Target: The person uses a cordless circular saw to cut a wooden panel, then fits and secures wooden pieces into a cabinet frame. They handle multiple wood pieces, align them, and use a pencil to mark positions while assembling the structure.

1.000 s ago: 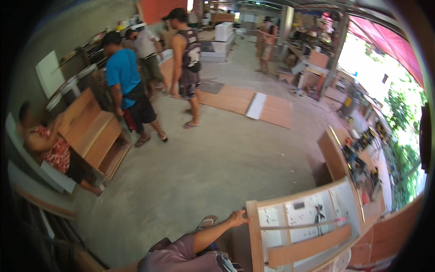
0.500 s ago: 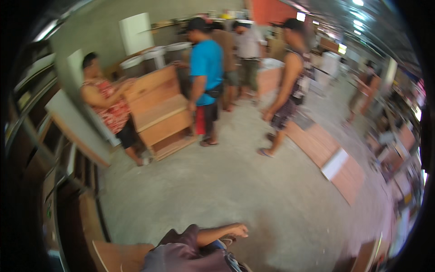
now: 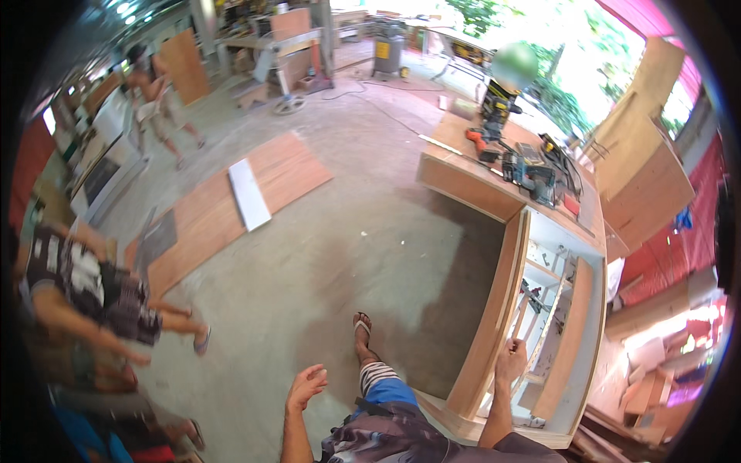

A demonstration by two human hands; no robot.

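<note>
My left hand [image 3: 306, 387] hangs over the concrete floor in front of my body, fingers loosely bent and apart, with nothing in it. To the right, my right hand [image 3: 511, 359] is above the near side of an open wooden cabinet [image 3: 505, 297]. Its fingers are curled, and whatever they may hold is too small to make out; I cannot tell whether it touches the cabinet. Inside the white-lined cabinet are wooden strips [image 3: 563, 339] and small metal hardware pieces [image 3: 532, 295].
A wooden worktop [image 3: 463, 174] beyond the cabinet carries power tools [image 3: 532, 176] and cables. Wood panels [image 3: 289, 174] lie on the floor with a white board [image 3: 248, 194] across them. People stand at left, one in a patterned tank top [image 3: 73, 266]. A grey tank [image 3: 388, 52] stands farther back.
My view has swung far to the right, bringing the open cabinet and tool-covered worktop into sight. Both my hands now show, where one showed before. The group around the wooden box has mostly left view.
</note>
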